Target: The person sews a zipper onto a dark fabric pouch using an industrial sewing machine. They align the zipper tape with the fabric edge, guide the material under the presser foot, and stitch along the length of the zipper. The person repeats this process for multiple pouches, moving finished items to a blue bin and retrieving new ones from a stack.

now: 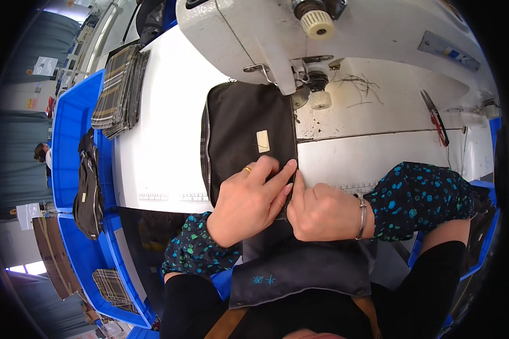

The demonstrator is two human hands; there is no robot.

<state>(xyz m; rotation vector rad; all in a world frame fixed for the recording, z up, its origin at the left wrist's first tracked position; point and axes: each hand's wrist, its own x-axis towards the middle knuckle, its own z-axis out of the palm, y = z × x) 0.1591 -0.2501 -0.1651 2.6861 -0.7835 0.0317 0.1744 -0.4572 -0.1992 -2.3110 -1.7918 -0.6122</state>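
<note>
A dark fabric pouch (237,130) with a zipper down its left side and a small cream label (263,141) lies flat on the white sewing table (169,181). Its far right corner is under the sewing machine's needle area (300,90). My left hand (249,200) holds the pouch's near right edge, index finger and thumb close together on it. My right hand (322,212) grips the same edge just beside the left fingertips, with its index finger pointing along it and the other fingers curled. What lies under the fingers is hidden.
Blue bins (68,144) at the left hold dark pieces (87,198) and plaid pieces (110,288). A plaid stack (116,90) sits at the back left. Scissors (435,118) and loose threads (359,90) lie right of the machine. Another person (41,153) shows at the far left.
</note>
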